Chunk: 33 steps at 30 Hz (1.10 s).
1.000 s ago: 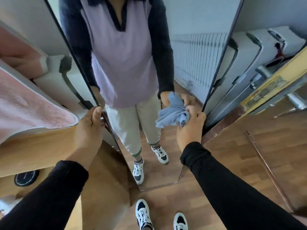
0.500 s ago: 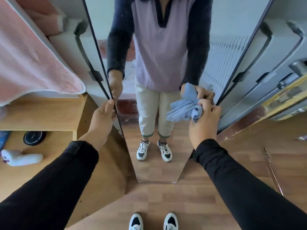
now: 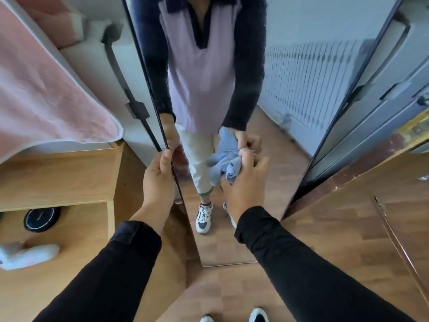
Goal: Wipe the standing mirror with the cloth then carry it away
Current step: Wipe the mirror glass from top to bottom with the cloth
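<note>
Two hands, right hand [image 3: 243, 189] gripping cloth [image 3: 224, 165]

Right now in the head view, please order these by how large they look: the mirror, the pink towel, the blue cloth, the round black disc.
1. mirror
2. pink towel
3. blue cloth
4. round black disc

The cloth is bunched in the right hand, so partly hidden; it and the disc look close in size.

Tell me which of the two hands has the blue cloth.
The right hand holds the bunched blue cloth against the mirror glass. The left hand has no cloth; it grips the mirror's dark left edge.
</note>
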Tool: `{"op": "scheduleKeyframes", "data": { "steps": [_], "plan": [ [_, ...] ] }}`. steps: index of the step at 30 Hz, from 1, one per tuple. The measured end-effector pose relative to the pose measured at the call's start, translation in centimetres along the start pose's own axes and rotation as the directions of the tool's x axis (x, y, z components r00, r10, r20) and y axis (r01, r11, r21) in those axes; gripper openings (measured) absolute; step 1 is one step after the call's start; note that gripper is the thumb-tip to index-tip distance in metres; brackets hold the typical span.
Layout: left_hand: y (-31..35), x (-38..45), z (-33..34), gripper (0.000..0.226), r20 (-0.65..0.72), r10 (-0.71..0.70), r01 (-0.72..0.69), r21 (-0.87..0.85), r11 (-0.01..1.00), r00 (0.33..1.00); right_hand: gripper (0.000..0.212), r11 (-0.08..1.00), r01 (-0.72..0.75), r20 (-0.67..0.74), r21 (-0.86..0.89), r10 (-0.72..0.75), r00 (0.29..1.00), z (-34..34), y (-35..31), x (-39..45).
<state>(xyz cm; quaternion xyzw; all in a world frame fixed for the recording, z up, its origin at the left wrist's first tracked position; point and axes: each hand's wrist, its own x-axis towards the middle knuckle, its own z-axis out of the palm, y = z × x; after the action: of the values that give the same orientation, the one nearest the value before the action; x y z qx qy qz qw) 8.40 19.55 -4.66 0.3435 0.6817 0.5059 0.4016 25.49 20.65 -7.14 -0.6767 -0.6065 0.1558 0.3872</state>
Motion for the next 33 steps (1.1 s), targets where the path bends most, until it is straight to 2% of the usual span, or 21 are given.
{"op": "scheduleKeyframes", "data": {
  "steps": [2,5,7,11,13,15,17,19,21,23,25,27,30,33],
  "plan": [
    [-0.1,0.1,0.2,0.033,-0.015,0.008,-0.008,-0.023,1.000,1.000,0.052,0.994,0.095,0.060,-0.052,-0.092,0.994,2.2,-2.1,-1.3],
    [-0.4,0.1,0.2,0.031,0.028,0.021,-0.018,-0.106,0.994,0.999,0.039,0.957,0.272,0.130,-0.106,-0.257,0.958,5.2,-5.7,-3.5],
    [-0.2,0.1,-0.1,0.031,0.058,-0.001,0.009,-0.151,0.989,0.998,0.035,0.941,0.320,0.153,-0.114,-0.302,0.941,6.3,-6.7,-4.0],
    [-0.3,0.4,-0.7,0.031,0.077,0.023,-0.018,-0.076,0.997,0.997,0.033,0.889,0.436,0.254,-0.139,-0.394,0.883,5.3,-4.8,-3.1],
    [-0.6,0.6,-0.7,0.032,0.087,0.057,-0.056,-0.017,0.998,0.995,0.034,0.898,0.393,0.253,-0.198,-0.341,0.905,3.8,-2.6,-2.7],
    [-0.5,0.6,-0.6,0.037,0.089,0.050,-0.052,0.014,0.999,0.995,0.042,0.947,0.229,0.210,-0.226,-0.182,0.961,1.8,-0.2,-2.1],
    [-0.4,0.5,-0.5,0.042,0.082,0.050,-0.052,0.032,0.998,0.995,0.052,0.979,0.026,0.186,-0.200,0.012,0.982,0.0,1.5,-1.3],
    [-0.6,0.5,-0.2,0.042,0.055,0.056,-0.058,0.024,0.998,0.997,0.051,0.981,-0.057,0.133,-0.184,0.082,0.988,-0.4,1.7,-0.9],
    [-0.9,0.4,0.2,0.043,0.029,0.057,-0.057,-0.003,0.998,0.998,0.041,0.982,0.024,0.047,-0.189,-0.015,0.999,0.7,0.6,-1.3],
    [-1.2,0.4,0.5,0.039,0.007,0.051,-0.050,-0.035,0.998,0.999,0.042,0.961,0.187,0.081,-0.206,-0.173,0.982,2.8,-1.2,-2.6],
    [-1.3,0.4,0.7,0.029,-0.027,0.058,-0.060,-0.063,0.996,0.998,0.046,0.899,0.385,0.157,-0.208,-0.357,0.921,4.9,-2.6,-3.9],
    [-1.5,0.3,1.0,0.027,-0.057,0.070,-0.075,-0.092,0.993,0.996,0.045,0.830,0.518,0.206,-0.209,-0.480,0.853,5.7,-2.7,-4.3],
    [-3.0,-0.3,1.4,0.032,-0.057,0.054,-0.060,-0.093,0.994,0.997,0.027,0.762,0.596,0.207,-0.253,-0.559,0.803,5.1,-0.3,-3.4],
    [-6.0,-0.8,1.6,0.029,-0.038,-0.044,0.041,-0.083,0.996,0.998,0.032,0.754,0.554,0.158,-0.353,-0.535,0.830,4.0,3.8,-2.6]
  ]
}}
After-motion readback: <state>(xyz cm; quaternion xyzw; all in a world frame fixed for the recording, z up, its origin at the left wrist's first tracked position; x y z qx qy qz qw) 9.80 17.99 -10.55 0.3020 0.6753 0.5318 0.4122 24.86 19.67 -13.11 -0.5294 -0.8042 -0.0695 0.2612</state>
